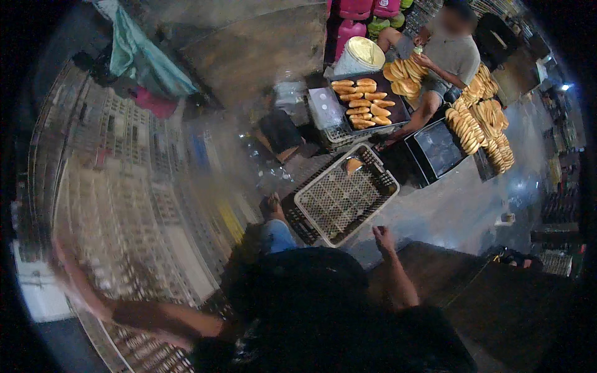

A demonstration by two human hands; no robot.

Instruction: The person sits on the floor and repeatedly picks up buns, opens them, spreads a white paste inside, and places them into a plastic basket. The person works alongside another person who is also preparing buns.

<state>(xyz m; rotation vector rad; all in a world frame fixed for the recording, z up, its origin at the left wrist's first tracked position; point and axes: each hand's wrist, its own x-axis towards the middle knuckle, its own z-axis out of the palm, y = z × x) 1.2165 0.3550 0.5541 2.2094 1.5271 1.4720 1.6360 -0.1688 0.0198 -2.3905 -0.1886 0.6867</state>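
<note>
My left arm reaches out to the far left, against tall stacks of pale plastic crates (130, 180). My left hand (67, 258) is smeared by motion, so its fingers and anything in them do not show clearly. Close to my body, my right hand (384, 238) is raised with curled fingers and nothing visible in it. It is beside the near right corner of a tan plastic crate (388, 189), apart from it. One small bread piece (353, 166), seemingly wrapped, lies in that crate near its far end.
Beyond the crate, a dark tray (398, 116) holds rows of split buns. A person (451, 46) sits behind it, handling food. To the right are a black bin (441, 149) and heaped rolls (482, 124). A white bucket (360, 56) stands behind; a brown surface (497, 292) is at my right.
</note>
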